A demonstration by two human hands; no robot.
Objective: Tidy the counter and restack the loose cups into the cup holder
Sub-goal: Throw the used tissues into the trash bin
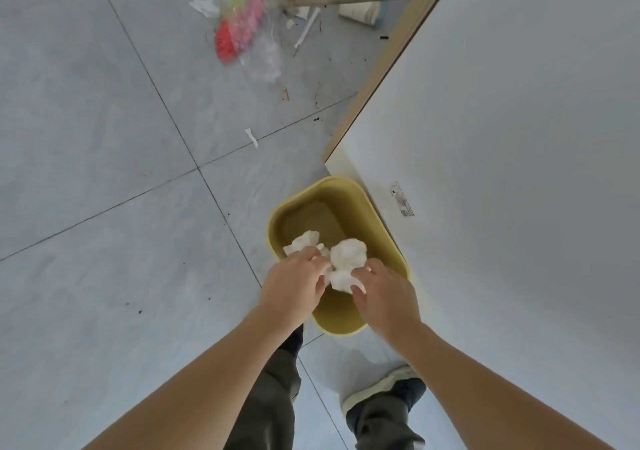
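Note:
A yellow bin (294, 207) stands on the grey tiled floor beside a white cabinet. Both of my hands are over its open top. My left hand (294, 283) has its fingers closed on a crumpled white tissue (304, 240). My right hand (384, 297) holds a second, larger wad of white tissue (348, 259) at its fingertips. The two wads touch each other above the bin's inside. No cups or cup holder appear in view.
A white cabinet side (519, 137) with a wooden edge fills the right. A pile of litter (249, 9) with a red and pink plastic item, paper scraps and a wooden stick lies at the top. A paper scrap (252, 136) lies on the floor. My shoe (377, 387) is below the bin.

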